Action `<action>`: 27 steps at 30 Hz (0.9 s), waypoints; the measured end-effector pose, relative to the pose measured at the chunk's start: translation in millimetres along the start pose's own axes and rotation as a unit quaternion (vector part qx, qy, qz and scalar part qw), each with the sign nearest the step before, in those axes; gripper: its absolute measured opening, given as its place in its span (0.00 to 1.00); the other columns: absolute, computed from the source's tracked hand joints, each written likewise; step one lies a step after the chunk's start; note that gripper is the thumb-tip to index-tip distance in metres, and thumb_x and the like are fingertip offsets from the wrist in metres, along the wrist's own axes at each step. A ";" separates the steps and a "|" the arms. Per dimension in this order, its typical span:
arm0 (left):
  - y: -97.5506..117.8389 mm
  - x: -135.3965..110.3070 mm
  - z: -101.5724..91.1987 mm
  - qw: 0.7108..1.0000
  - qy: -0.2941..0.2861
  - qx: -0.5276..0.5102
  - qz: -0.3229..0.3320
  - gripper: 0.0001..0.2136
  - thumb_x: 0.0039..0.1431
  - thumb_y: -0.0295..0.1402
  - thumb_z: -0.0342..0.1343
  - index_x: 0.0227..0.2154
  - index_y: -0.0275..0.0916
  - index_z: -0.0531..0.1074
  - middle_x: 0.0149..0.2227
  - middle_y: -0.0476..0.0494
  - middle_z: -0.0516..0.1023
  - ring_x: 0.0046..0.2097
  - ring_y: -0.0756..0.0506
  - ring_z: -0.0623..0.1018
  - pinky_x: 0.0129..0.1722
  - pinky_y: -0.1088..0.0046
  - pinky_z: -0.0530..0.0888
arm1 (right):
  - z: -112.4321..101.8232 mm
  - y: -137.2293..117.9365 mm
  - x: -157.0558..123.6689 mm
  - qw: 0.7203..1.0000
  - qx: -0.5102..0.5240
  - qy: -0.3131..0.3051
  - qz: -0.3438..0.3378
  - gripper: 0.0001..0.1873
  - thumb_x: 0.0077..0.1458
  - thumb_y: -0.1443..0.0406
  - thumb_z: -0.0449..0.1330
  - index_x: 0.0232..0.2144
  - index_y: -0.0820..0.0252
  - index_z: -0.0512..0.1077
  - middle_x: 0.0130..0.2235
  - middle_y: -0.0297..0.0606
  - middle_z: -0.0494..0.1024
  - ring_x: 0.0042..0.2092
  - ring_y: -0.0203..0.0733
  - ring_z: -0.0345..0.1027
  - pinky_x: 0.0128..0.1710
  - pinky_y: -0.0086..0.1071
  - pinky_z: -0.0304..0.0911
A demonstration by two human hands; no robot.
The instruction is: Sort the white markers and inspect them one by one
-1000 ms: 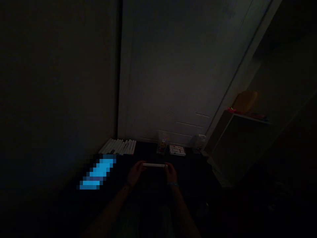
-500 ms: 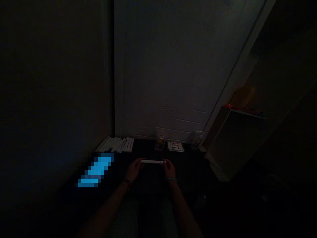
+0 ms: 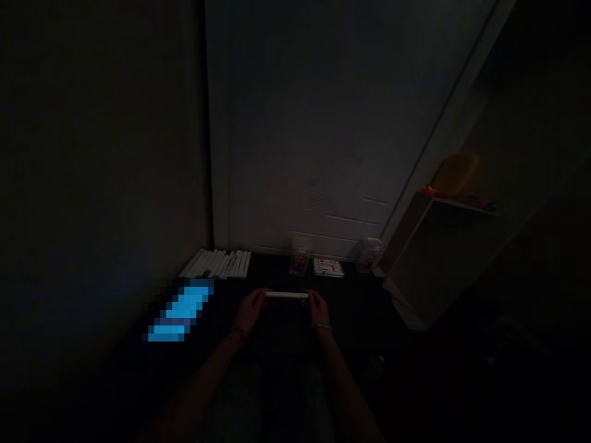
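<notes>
A slim white marker [image 3: 286, 295] lies level between my two hands, above the dark table [image 3: 281, 338]. My left hand [image 3: 250, 307] pinches its left end, and my right hand [image 3: 318, 307] grips the right end, where a thin line crosses the barrel near the fingers. Farther back on the left, a row of similar white markers [image 3: 219, 263] lies side by side. Behind my hands a flat set of white markers [image 3: 328, 267] rests next to a clear case [image 3: 300, 258] with a coloured label. The room is very dark, so fine detail is lost.
A bright blue pixelated screen [image 3: 182, 311] lies left of my left hand. Another clear case [image 3: 369, 254] stands at the back right, against the wall [image 3: 314, 123]. To the right is a shelf unit [image 3: 438, 258] with a yellowish object [image 3: 457, 173] on top.
The whole view has shifted slightly, so the table things sit a little higher in the picture. Both hands still hold the marker by its ends.
</notes>
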State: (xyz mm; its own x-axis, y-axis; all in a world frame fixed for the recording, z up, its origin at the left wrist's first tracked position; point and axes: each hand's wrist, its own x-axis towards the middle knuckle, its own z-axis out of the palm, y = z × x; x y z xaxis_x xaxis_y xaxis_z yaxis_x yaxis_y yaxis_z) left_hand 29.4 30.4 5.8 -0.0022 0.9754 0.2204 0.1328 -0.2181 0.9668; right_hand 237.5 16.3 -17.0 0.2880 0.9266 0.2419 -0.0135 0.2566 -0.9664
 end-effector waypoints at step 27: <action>7.7 -5.0 0.3 1.000 -0.025 -0.009 0.016 0.18 0.48 0.50 0.48 0.24 0.38 0.67 0.19 0.53 0.66 0.23 0.52 0.65 0.23 0.79 0.61 | 0.4 -13.0 -4.0 0.999 -0.029 -0.036 -0.026 0.16 0.45 0.54 0.57 0.33 0.59 0.72 0.31 0.35 0.74 0.33 0.38 0.66 0.32 0.28 0.61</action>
State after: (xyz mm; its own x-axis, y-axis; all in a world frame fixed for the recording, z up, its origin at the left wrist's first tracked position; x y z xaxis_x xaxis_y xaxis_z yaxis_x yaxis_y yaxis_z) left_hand 30.8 23.9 12.1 0.0511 0.9682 0.2449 0.1134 -0.2493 0.9618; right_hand 236.2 9.4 -5.4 0.2166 0.9304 0.2957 0.0559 0.2906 -0.9552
